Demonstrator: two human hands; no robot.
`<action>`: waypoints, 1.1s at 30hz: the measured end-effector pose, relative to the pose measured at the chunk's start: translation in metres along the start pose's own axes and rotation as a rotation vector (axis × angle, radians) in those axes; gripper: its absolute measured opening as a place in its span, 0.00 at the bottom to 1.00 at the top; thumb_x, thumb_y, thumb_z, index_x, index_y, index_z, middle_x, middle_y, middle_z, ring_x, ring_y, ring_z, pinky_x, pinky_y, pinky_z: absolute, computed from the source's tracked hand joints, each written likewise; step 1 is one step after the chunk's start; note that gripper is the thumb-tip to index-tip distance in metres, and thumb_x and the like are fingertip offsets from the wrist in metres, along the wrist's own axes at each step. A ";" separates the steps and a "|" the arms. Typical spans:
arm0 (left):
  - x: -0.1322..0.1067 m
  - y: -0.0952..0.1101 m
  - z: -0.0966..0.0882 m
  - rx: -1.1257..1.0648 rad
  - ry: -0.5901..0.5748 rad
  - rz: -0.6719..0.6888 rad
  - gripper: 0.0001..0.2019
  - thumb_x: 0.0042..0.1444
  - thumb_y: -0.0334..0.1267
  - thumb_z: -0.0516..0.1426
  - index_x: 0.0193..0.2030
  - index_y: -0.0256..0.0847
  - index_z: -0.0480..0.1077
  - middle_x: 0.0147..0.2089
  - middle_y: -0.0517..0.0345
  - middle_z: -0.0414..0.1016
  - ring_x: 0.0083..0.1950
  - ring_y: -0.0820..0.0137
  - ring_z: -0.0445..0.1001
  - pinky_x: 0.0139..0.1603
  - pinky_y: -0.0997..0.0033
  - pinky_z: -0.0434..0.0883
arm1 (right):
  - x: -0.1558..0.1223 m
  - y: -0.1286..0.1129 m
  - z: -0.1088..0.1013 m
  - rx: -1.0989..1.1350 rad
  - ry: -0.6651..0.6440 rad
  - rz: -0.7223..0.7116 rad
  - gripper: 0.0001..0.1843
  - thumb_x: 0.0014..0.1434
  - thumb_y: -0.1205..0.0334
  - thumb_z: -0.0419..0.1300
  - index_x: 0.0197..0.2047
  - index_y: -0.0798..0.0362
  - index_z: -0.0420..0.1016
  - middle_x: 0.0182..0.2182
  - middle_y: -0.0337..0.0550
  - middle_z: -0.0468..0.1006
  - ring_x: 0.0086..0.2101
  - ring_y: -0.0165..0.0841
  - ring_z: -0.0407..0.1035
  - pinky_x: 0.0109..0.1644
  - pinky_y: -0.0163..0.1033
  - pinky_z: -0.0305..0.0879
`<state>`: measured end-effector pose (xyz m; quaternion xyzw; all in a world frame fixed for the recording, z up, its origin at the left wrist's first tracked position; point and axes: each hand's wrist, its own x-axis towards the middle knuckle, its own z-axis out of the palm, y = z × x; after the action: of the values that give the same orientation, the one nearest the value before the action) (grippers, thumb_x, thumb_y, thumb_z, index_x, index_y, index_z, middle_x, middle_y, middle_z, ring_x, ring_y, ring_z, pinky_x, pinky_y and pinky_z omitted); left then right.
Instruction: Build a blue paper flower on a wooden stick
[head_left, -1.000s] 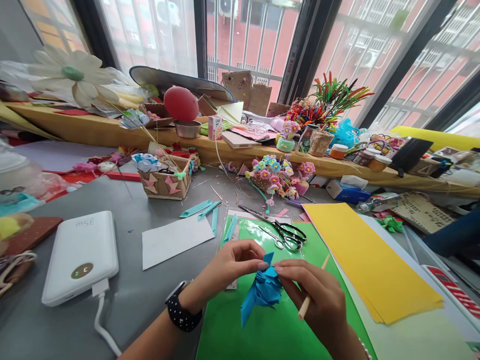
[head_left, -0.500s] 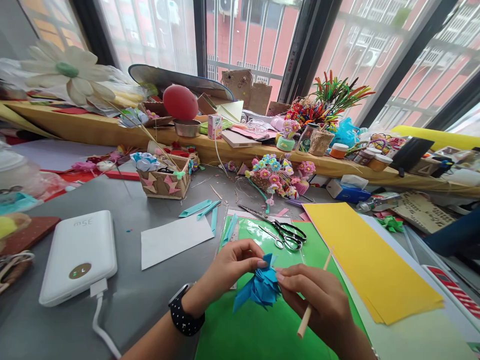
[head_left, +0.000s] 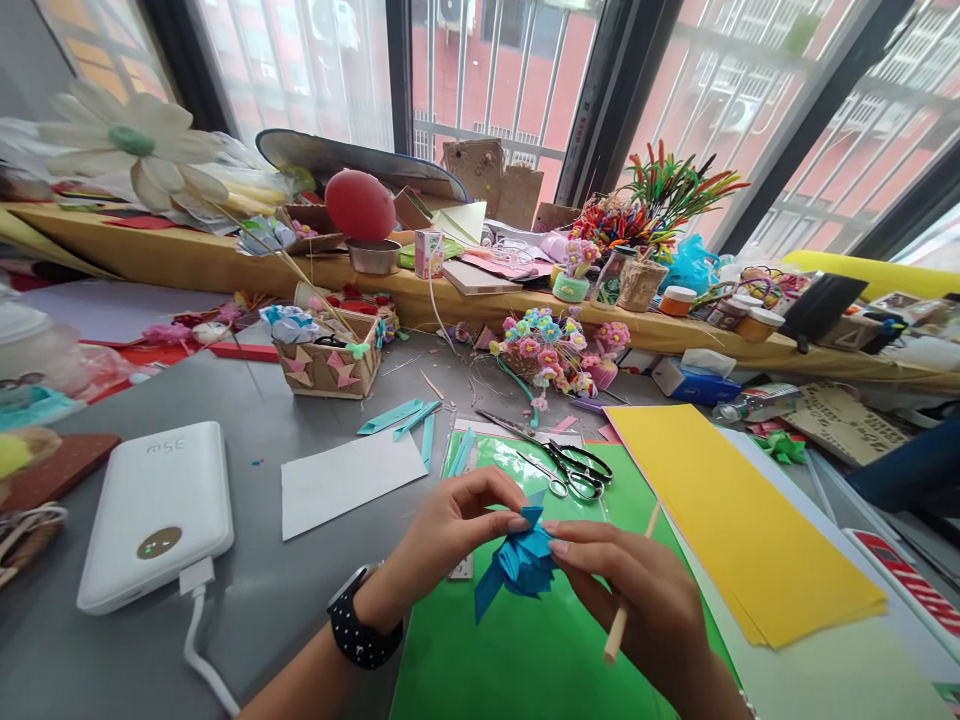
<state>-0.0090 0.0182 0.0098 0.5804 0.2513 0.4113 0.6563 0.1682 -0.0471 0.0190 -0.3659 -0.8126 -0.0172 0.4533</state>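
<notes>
A folded blue paper flower [head_left: 525,562] with pointed petals is held above a green sheet [head_left: 480,665]. My left hand [head_left: 457,525], a dotted black watch strap on its wrist, pinches the flower's upper left side. From the right, the thumb and fingertips of my right hand [head_left: 637,575] grip the flower's upper right edge. A thin wooden stick [head_left: 616,635] is tucked in that same hand and sticks out above and below it. The fingers hide parts of the flower and the middle of the stick.
Two pairs of scissors [head_left: 574,468] lie beyond my hands. Left are a white card [head_left: 352,482], folded light-blue strips [head_left: 390,416] and a white power bank [head_left: 161,510] with a cable. Yellow paper [head_left: 742,520] lies right. Behind stand a cardboard basket [head_left: 330,365] and small crocheted-looking flowers [head_left: 551,350].
The blue flower has turned slightly between my fingers. My left wrist has shifted a little left and the lower end of the stick has moved slightly right and up.
</notes>
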 end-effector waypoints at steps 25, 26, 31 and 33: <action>-0.014 0.003 0.009 0.424 0.001 0.505 0.06 0.54 0.32 0.56 0.27 0.40 0.70 0.44 0.55 0.61 0.47 0.66 0.69 0.47 0.65 0.73 | 0.003 0.000 0.002 0.264 -0.105 0.467 0.11 0.56 0.59 0.58 0.25 0.53 0.68 0.24 0.38 0.67 0.19 0.25 0.56 0.19 0.31 0.54; -0.015 0.003 0.009 0.415 0.002 0.511 0.06 0.54 0.31 0.57 0.27 0.40 0.70 0.44 0.55 0.61 0.47 0.66 0.69 0.47 0.66 0.73 | 0.002 0.000 0.002 0.270 -0.103 0.469 0.10 0.56 0.59 0.58 0.25 0.53 0.68 0.24 0.38 0.66 0.19 0.25 0.56 0.19 0.31 0.54; -0.015 0.003 0.009 0.403 0.006 0.520 0.06 0.54 0.30 0.57 0.27 0.41 0.70 0.43 0.56 0.62 0.47 0.67 0.69 0.47 0.67 0.73 | 0.004 -0.001 0.002 0.272 -0.061 0.470 0.10 0.56 0.60 0.57 0.24 0.53 0.66 0.23 0.36 0.65 0.19 0.25 0.55 0.20 0.31 0.53; -0.015 0.004 0.009 0.407 0.001 0.513 0.05 0.54 0.30 0.57 0.27 0.41 0.70 0.43 0.55 0.62 0.47 0.67 0.69 0.47 0.67 0.73 | 0.006 -0.001 0.002 0.263 -0.068 0.457 0.10 0.56 0.61 0.57 0.24 0.53 0.65 0.23 0.36 0.64 0.20 0.26 0.56 0.21 0.31 0.54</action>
<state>-0.0107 0.0004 0.0128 0.7438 0.1745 0.5049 0.4017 0.1640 -0.0440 0.0227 -0.4782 -0.7188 0.2038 0.4617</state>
